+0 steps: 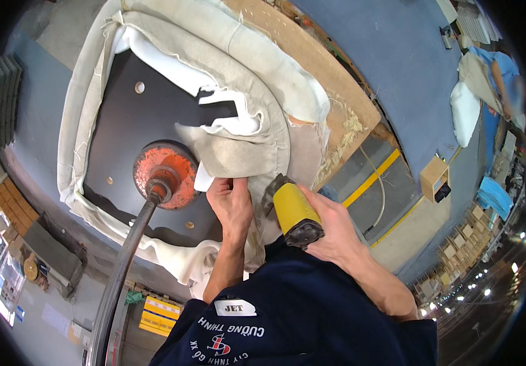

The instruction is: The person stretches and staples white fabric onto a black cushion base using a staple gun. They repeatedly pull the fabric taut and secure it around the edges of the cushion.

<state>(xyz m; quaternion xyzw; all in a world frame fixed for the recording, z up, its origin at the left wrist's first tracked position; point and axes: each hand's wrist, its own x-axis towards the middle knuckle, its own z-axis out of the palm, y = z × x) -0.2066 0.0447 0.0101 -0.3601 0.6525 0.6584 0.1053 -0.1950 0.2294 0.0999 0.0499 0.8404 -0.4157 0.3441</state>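
My left hand (231, 204) is closed in a pinch on the edge of a beige fabric flap (244, 155), with white padding showing beneath it. My right hand (336, 229) grips a yellow and black staple gun (296, 210), its far end against the beige cover beside the flap. The fabric wraps round a dark board (147, 116), and white wadding (165, 67) lines its inner edge. A cut-out in the board is framed by torn wadding. Left of my left hand, a worn orange round pad (165, 174) on a metal rod presses on the board.
The metal rod (125, 256) runs down to the lower left. A wooden panel (311, 73) with rough padding stands at the far right of the piece. Further right are a small cardboard box (435, 177), a yellow floor line, and another person in blue (500, 67) handling fabric.
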